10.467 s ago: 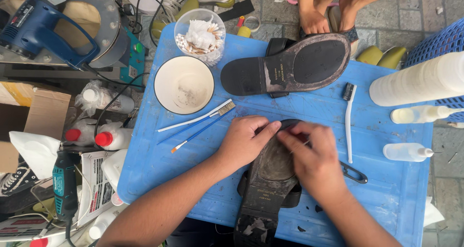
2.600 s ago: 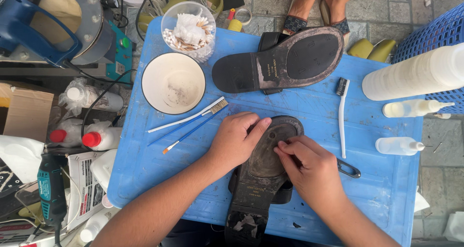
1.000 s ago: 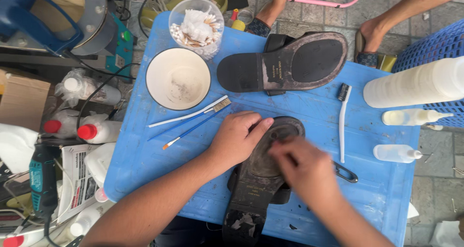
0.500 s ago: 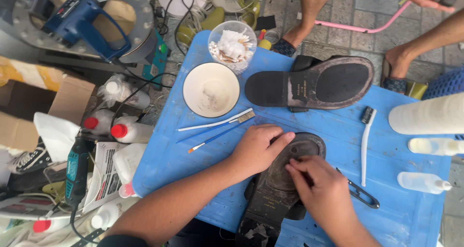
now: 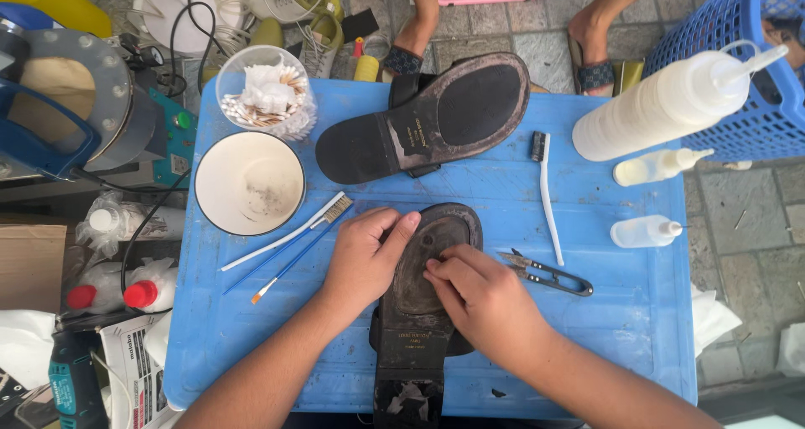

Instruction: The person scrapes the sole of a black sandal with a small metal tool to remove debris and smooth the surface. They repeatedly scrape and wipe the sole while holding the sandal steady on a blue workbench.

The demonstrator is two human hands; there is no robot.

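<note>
At the far left stand a grey round machine with a blue handle (image 5: 59, 102) and some white bottles with red caps (image 5: 138, 295). On the blue plastic desk (image 5: 637, 328) there is a clear cup of cotton swabs (image 5: 264, 93), then a white ceramic bowl (image 5: 249, 183), smooth and a little stained inside, and beside it a white-handled wire brush (image 5: 285, 240) with a thin blue paint brush (image 5: 289, 265).

In the middle lies the dark upturned sandal with a worn rubber sole (image 5: 423, 295), its heel toward the person. The left hand (image 5: 365, 257) rests open and flat on the left edge of the sole and holds it down. The right hand (image 5: 478, 291) is half closed, its fingertips (image 5: 436, 270) pressing on the sole; whether it pinches something small, I cannot tell. To do this well, I think the pressure should be even and the left hand should keep the sandal from sliding.

A second black sandal, also sole up (image 5: 428, 119), lies behind it. Further right are small metal thread snips (image 5: 545, 274), a white toothbrush with dark bristles (image 5: 545, 194), and three soft white squeeze bottles (image 5: 662, 102) near a blue plastic basket (image 5: 738, 68).
</note>
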